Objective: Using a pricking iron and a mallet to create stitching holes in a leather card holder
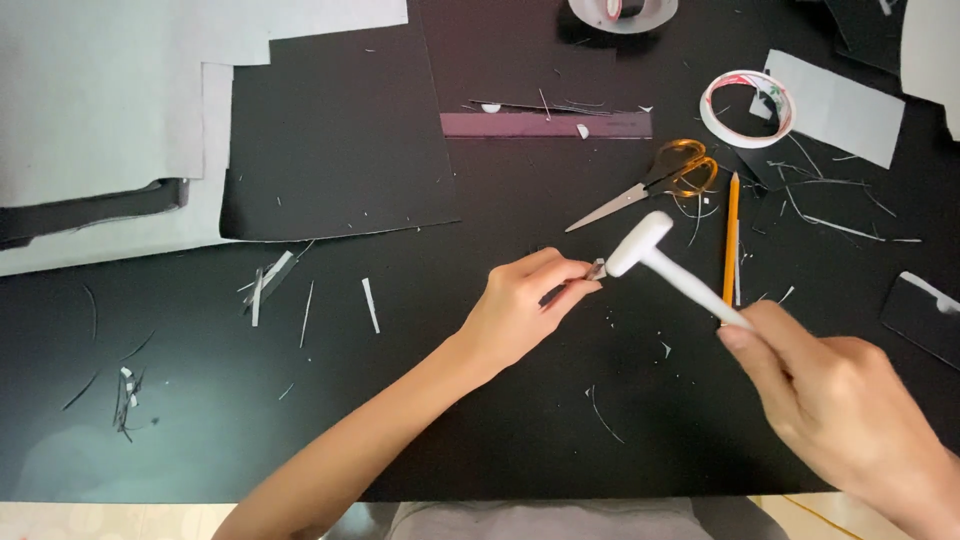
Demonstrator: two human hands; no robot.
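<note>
Black table (420,400) strewn with paper scraps (280,290)

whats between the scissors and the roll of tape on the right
In the head view, only bare black table and thin paper slivers lie between scissors and tape roll.

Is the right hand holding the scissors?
No, the right hand holds a white mallet; the scissors lie on the table.

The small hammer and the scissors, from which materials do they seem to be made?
The hammer in the right hand looks like plastic or rubber: head and handle are one matte white with soft rounded edges, though painted wood is possible. The scissors seem to have steel blades, grey and slightly shiny, with translucent orange plastic handles.
</note>
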